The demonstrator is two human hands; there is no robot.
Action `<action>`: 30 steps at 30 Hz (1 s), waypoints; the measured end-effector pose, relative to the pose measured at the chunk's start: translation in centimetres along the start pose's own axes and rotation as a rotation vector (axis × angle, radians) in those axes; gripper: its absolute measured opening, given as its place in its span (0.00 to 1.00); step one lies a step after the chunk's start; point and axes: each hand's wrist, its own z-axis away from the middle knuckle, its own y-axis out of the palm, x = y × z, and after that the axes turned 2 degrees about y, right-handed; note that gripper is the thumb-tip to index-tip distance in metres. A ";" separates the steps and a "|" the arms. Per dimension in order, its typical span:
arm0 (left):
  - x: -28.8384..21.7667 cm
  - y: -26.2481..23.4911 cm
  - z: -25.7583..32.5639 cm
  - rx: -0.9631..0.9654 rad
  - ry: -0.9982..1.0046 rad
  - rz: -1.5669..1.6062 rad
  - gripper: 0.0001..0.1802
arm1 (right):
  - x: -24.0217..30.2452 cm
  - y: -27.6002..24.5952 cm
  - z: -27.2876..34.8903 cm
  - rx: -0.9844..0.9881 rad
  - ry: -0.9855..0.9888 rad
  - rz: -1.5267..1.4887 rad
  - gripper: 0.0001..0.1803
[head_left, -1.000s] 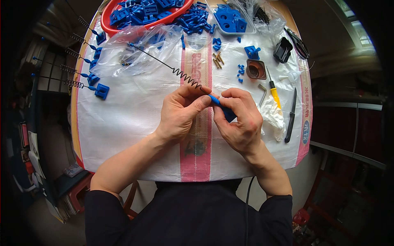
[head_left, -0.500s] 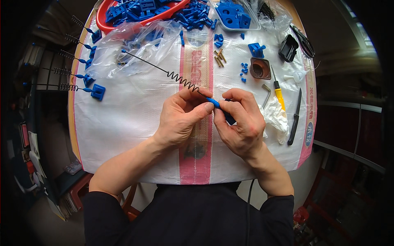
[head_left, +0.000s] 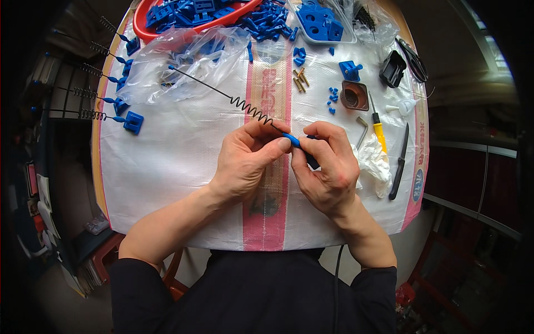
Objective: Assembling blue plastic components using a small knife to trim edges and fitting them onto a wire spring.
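In the middle of the table (head_left: 167,183), the left hand (head_left: 245,161) pinches a small blue piece (head_left: 291,138) at the near end of a long black spring wire (head_left: 222,96). The right hand (head_left: 328,167) also pinches there, with a dark tool (head_left: 311,160) inside its fingers. To do it well, I think both hands must stay close together and push straight along the wire, so the coil does not bend. Compared with one second ago, the hands are almost in the same place; only the wire lies slightly more to the left.
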 end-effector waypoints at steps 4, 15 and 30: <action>0.1 0.0 0.0 0.003 0.003 0.023 0.11 | 0.1 0.0 0.0 -0.011 0.000 0.007 0.11; 0.2 0.1 0.0 -0.043 0.014 -0.009 0.11 | -0.3 0.5 0.1 -0.004 -0.021 -0.013 0.10; 0.1 0.2 0.1 0.062 0.144 -0.068 0.09 | -0.7 -0.8 -0.9 -0.007 -0.021 -0.104 0.16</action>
